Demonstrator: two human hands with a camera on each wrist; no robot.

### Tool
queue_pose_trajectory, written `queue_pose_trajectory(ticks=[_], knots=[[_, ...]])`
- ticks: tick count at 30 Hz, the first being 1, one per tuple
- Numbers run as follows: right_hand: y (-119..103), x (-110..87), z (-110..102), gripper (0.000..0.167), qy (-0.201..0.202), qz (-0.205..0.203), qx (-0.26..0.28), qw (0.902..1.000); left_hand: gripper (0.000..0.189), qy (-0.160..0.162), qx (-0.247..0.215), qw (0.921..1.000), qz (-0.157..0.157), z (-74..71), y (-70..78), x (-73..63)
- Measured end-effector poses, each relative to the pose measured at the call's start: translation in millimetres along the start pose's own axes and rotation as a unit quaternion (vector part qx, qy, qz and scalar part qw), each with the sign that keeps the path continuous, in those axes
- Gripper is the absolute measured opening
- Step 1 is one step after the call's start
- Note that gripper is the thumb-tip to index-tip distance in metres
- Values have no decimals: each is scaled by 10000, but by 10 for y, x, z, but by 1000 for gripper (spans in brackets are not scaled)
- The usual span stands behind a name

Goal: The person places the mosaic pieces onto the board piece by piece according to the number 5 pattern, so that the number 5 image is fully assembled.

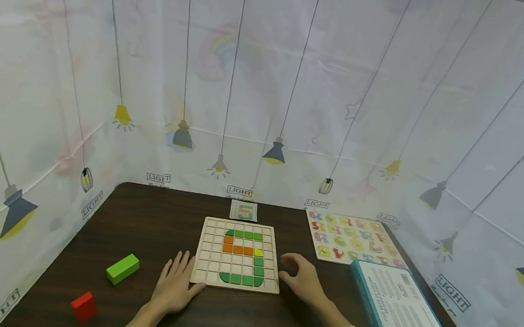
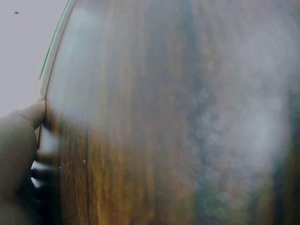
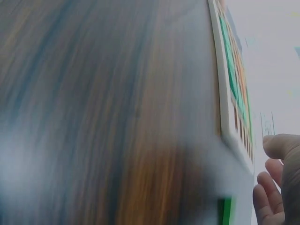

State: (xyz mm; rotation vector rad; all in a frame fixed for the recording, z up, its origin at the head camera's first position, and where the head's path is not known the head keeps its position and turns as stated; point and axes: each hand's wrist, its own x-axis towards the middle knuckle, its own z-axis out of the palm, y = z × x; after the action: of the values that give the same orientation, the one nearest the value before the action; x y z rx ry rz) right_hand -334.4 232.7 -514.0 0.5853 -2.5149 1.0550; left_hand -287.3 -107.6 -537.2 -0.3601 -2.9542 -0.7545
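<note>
A pale wooden grid board [image 1: 210, 256] lies on the dark table, with green tiles [image 1: 235, 279], orange tiles [image 1: 238, 249] and one yellow tile [image 1: 258, 252] set in its squares. My left hand [image 1: 175, 285] rests at its lower left corner, fingers straight and thumb at the front edge. In the left wrist view, the thumb [image 2: 33, 114] is right against the board's rim [image 2: 55, 47]. Just off the board's right edge is my right hand [image 1: 302, 278], fingers loosely bent around nothing. The right wrist view shows its fingers [image 3: 268, 194] beside the board's corner.
Behind the board sits a small pattern card [image 1: 244, 210]. To the left are a lime green block [image 1: 122, 269] and a red block [image 1: 84, 307]. On the right lie a colourful number board [image 1: 354, 239] and a teal-edged box [image 1: 404, 309]. A printed curtain [image 1: 258, 105] hangs around the table.
</note>
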Motion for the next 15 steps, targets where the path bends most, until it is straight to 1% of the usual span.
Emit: queue_pose_trajectory(ticks=[2,4,7,9,11,15], knots=[[95,-39,-72,37,66,137,-49,9999,77,-5,10,10000,-6,1,4,-1],[173,-80,-136,37,131,189,-86,9997,77,-3,32,10000,-7,-1,12,-3],[249,-130,-213,35,103,304,-88,9994,77,-3,41,10000,-4,-4,16,-5],[269,-160,-257,33,-66,414,-49,9991,77,11,45,10000,0,-9,17,-8],[279,-188,-295,34,-316,551,-13,9980,76,26,32,10000,4,-13,19,-11],[283,-220,-350,38,-818,720,103,9940,76,51,24,10000,11,-18,26,-14]])
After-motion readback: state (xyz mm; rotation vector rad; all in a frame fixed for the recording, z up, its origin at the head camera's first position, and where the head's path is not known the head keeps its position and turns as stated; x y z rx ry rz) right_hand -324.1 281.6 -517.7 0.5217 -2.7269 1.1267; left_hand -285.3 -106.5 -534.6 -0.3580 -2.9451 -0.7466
